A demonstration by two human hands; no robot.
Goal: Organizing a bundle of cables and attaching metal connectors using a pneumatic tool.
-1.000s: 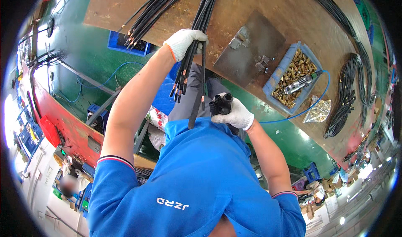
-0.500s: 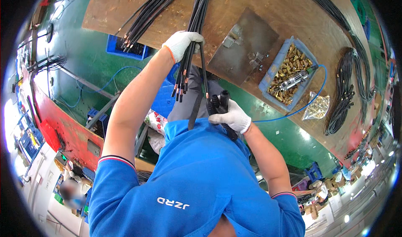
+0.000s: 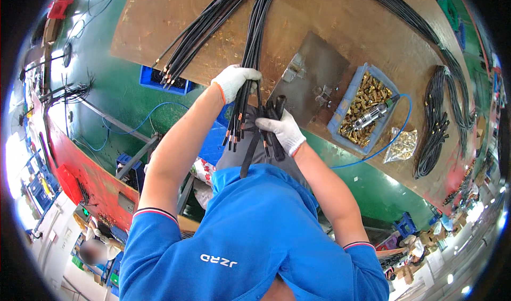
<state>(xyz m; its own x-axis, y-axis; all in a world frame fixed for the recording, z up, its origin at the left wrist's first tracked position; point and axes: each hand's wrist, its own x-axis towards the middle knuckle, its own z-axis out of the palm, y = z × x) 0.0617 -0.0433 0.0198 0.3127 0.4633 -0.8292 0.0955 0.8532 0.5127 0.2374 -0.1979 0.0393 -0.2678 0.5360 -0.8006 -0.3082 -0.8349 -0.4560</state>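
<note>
My left hand, in a white knit glove, is closed round a bundle of black cables that hangs over the table's near edge. Below it, the bare copper-coloured tips fan out. My gloved right hand grips several short black sleeves, bunched together. One cable runs down from the bundle to these sleeves; whether its end sits inside one cannot be told. A black strap hangs just below the hands.
On the brown table lie a second cable bundle, a dark metal plate, and a blue bin of brass fittings with an air tool on top. A bag of fittings and coiled cables lie right.
My right hand has moved up with the sleeves, closer to the cable bundle and my left hand. The left hand keeps its hold; the whole view has shifted slightly.
</note>
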